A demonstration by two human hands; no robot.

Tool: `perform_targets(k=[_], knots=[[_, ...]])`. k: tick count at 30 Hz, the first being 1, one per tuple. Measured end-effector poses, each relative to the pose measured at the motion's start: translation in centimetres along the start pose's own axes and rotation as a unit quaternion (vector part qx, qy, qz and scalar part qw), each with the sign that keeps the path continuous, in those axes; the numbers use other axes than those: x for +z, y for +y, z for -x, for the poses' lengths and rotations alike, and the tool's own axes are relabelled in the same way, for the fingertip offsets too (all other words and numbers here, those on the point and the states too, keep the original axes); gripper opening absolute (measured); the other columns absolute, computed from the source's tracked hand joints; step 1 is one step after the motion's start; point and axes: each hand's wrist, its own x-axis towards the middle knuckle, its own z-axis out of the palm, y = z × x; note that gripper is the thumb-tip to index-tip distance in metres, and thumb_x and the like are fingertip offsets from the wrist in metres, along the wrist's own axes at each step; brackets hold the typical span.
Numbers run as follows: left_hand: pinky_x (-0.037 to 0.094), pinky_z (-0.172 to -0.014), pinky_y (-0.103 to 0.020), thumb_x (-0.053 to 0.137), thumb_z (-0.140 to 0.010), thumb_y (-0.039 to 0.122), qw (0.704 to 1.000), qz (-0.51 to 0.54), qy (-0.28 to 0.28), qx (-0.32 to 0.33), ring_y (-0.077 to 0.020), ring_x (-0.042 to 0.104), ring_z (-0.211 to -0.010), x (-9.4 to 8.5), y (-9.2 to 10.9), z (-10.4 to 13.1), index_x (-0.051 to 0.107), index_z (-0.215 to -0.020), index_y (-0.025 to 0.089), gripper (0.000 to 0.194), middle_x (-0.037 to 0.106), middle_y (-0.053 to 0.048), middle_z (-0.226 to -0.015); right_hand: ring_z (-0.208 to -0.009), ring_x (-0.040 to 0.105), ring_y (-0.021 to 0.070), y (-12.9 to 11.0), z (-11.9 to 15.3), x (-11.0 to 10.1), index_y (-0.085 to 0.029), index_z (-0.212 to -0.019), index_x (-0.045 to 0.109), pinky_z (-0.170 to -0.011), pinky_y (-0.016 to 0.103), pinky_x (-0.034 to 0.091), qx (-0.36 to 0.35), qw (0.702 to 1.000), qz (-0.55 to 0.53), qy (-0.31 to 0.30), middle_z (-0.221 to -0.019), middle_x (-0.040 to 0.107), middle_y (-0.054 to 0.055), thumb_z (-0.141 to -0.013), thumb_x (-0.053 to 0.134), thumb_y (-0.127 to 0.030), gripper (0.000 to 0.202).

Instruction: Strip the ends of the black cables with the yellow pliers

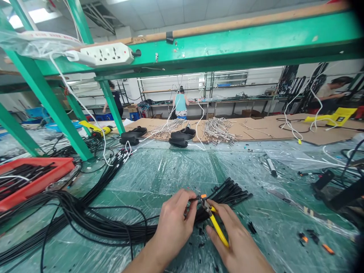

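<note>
Over the green table covered with clear film [133, 172], near the middle, the left hand [174, 222] pinches a thin black cable end [196, 198], its long axis pointing right to the steel-jawed, yellow-handled cutters [218, 228], which the right hand [240, 239] holds in curled fingers.

Cables [113, 227] lie right of the tray [57, 167], apparently on film [182, 167].

A long green-painted metal frame beam [227, 43] crosses above a plastic-covered green worktable [182, 167]; behind stand dark metal shelving racks [173, 90] against white walls, under a pale panelled ceiling [196, 15] with bright strip lights [34, 17]
</note>
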Motion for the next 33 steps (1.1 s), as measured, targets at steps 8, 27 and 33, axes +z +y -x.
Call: perform_targets(k=[8, 27, 33], knots=[[0.041, -0.06, -0.023, 0.049, -0.09, 0.015, 1.0, -0.001, -0.02, -0.011, -0.0133, 0.054, -0.063, 0.1, -0.1, -0.1, 0.057, -0.093, 0.021, 0.01, 0.062, -0.002, -0.083, -0.128, 0.038, 0.019, 0.4, -0.1, 0.1, -0.023, -0.138, 0.026, -0.107, 0.037, 0.034, 0.005, 1.0, 0.017, -0.008, -0.137, 0.038, 0.01, -0.094, 0.037, -0.035, 0.046], [0.04, -0.057, -0.024, 0.054, -0.088, 0.019, 0.997, 0.059, -0.02, -0.049, -0.015, 0.056, -0.062, 0.8, -0.4, 0.1, 0.062, -0.091, 0.022, 0.009, 0.065, -0.002, -0.082, -0.101, 0.057, 0.0212, 0.4, -1.1, -1.1, -0.019, -0.111, 0.051, -0.087, 0.035, 0.044, 0.033, 0.999, 0.0, -0.017, -0.109, 0.058, 0.01, -0.093, 0.04, -0.032, 0.025], [0.041, -0.059, -0.023, 0.049, -0.092, 0.035, 0.977, 0.141, -0.101, -0.122, -0.0194, 0.06, -0.077, -0.7, 0.3, -0.5, 0.057, -0.118, 0.021, 0.031, 0.066, -0.004, -0.081, -0.09, 0.057, 0.0216, 0.1, -1.4, -2.1, -0.021, -0.099, 0.056, -0.078, 0.033, 0.043, -0.005, 0.998, 0.055, -0.022, -0.096, 0.058, 0.007, -0.086, 0.046, -0.021, 0.016]])
